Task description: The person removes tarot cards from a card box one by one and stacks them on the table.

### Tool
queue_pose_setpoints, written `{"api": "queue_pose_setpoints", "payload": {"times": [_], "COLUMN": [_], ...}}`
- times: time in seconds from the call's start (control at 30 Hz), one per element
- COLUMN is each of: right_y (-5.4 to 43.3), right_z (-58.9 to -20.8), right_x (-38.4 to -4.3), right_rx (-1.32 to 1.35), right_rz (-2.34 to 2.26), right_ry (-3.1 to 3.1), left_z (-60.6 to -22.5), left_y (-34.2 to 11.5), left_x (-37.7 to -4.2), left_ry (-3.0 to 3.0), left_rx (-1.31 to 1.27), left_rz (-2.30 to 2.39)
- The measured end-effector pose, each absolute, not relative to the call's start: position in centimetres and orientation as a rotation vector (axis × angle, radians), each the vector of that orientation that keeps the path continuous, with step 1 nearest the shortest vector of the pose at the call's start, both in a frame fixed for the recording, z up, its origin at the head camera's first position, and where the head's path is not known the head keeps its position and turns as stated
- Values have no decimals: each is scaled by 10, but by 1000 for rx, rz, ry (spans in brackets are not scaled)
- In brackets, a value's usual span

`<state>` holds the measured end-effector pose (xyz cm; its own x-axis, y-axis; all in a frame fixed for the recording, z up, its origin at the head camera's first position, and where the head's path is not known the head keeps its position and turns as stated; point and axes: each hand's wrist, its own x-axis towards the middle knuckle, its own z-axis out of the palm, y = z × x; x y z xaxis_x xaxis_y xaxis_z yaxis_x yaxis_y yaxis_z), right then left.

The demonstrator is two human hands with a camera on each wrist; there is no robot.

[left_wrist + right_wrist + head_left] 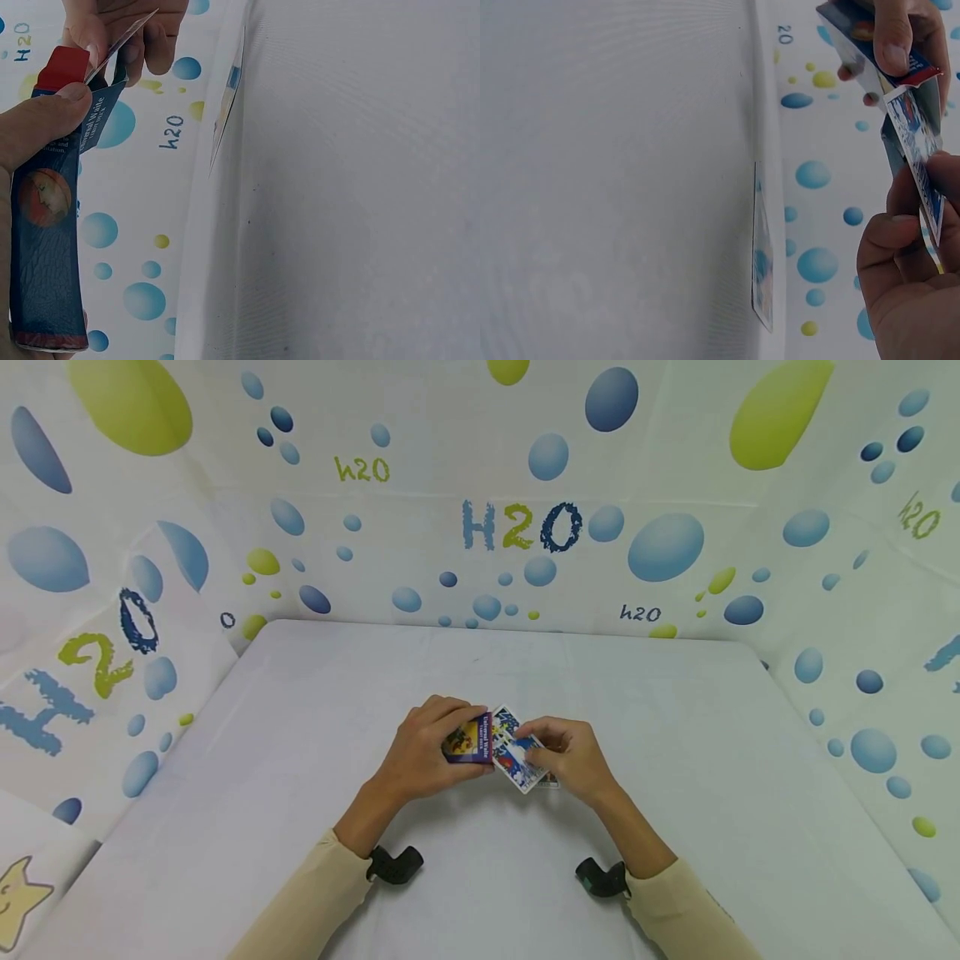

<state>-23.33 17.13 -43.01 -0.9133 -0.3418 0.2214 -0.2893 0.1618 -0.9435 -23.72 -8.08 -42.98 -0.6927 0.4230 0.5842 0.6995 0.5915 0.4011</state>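
Observation:
My left hand (pixel 423 747) grips a tarot card box (pixel 468 739) lettered "Universal Waite", fingers on the far edge and thumb on the near one in the head view. In the left wrist view the box shows a dark blue side with a round face picture, and its red end flap (pixel 64 67) stands open. Between thumb and fingers my right hand (pixel 573 756) pinches a colourful white-bordered card (pixel 517 770) right at the box's open end. Below that hand, another card (pixel 762 259) lies on the table, mostly covered in the head view.
A white cloth covers the table (pixel 337 677). Upright sheets (pixel 420 527) with blue and green drops and H2O lettering stand behind it and at both sides. Black camera mounts (pixel 397 865) sit at the wrists, close over the cloth.

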Motion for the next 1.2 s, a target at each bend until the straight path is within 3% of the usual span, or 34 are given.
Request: {"api": "queue_pose_setpoints", "payload": {"times": [1.2], "right_y": [183], "right_z": [-427], "right_x": [-239], "right_rx": [-525], "right_rz": [-1873], "right_ry": [2522], "left_z": [-430], "left_y": [-86], "left_x": [-241], "left_ry": [-2390], "left_rx": [-838], "left_rz": [-869]}}
